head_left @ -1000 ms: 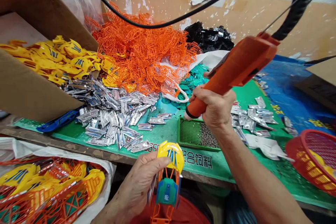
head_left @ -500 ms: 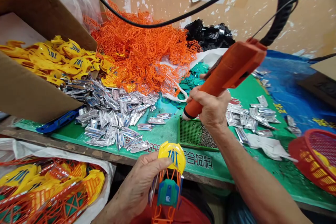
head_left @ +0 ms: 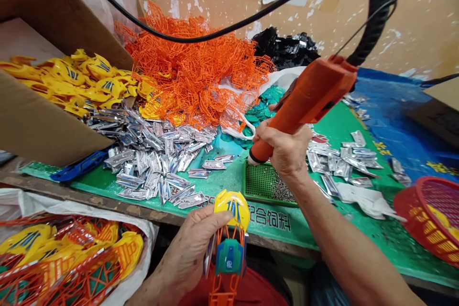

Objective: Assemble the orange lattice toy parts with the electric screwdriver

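Note:
Low in the middle, my left hand (head_left: pixel 190 248) is closed around a toy vehicle body (head_left: pixel 230 256) with a yellow nose, an orange plastic frame, a teal-and-blue centre panel and silvery side pieces. The thumb lies on the yellow nose. My right hand (head_left: pixel 289 146) wraps round an orange electric screwdriver (head_left: pixel 301 110), tilted with its tip down to the left. That tip is over a green mesh tray (head_left: pixel 258 181) of small screws (head_left: pixel 283 189); whether it touches them I cannot tell.
Silvery plates (head_left: pixel 154 167) are heaped left of the tray, others lie right. Behind are orange frames (head_left: pixel 193 67), teal panels (head_left: pixel 265 105) and black parts (head_left: pixel 287 48). A carton (head_left: pixel 53 119) holds yellow parts. A sack (head_left: pixel 150 244) holds assembled bodies. A red basket (head_left: pixel 426 220) stands right. A black cable (head_left: pixel 215 38) hangs overhead.
The screwdriver and its cable have shifted slightly left with my right hand. The toy body in my left hand has moved a little left and up. Both grips are the same.

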A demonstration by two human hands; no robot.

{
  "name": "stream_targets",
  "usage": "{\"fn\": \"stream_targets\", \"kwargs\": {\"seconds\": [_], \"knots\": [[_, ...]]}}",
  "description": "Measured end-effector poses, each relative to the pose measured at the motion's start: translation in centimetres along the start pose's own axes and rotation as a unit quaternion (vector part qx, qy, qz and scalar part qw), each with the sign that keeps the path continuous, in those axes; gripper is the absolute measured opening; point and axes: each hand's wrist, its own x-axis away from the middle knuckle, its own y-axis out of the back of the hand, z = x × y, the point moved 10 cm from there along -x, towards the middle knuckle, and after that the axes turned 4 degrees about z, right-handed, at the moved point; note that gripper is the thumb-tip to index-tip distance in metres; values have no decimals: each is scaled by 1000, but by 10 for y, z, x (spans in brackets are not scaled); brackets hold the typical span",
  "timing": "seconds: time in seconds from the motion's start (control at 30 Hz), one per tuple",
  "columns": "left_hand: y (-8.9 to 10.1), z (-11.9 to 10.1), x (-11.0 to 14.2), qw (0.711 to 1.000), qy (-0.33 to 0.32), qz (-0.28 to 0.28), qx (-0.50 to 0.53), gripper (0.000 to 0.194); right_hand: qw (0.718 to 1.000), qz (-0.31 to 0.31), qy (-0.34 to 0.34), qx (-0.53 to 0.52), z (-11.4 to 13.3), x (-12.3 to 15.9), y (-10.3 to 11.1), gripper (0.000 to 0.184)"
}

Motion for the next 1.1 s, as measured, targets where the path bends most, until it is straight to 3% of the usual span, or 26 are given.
{"fn": "stream_targets", "kwargs": {"seconds": [0.2,0.33,0.6,0.83,1.1], "knots": [[6,4,-1,1000,-3,-23,10,28,999,-6,17,-42,4,-3,4,11],[3,7,-2,1000,3,-11,26,28,994,-11,41,-97,28,-4,11,22],[1,5,-1,997,-13,-14,69,19,986,37,31,-162,74,28,2,13],[6,9,0,994,-16,-27,102,15,974,109,2,-200,80,55,-15,25],[8,9,2,991,-23,-45,125,13,968,123,-5,-219,74,62,-24,42]]}}
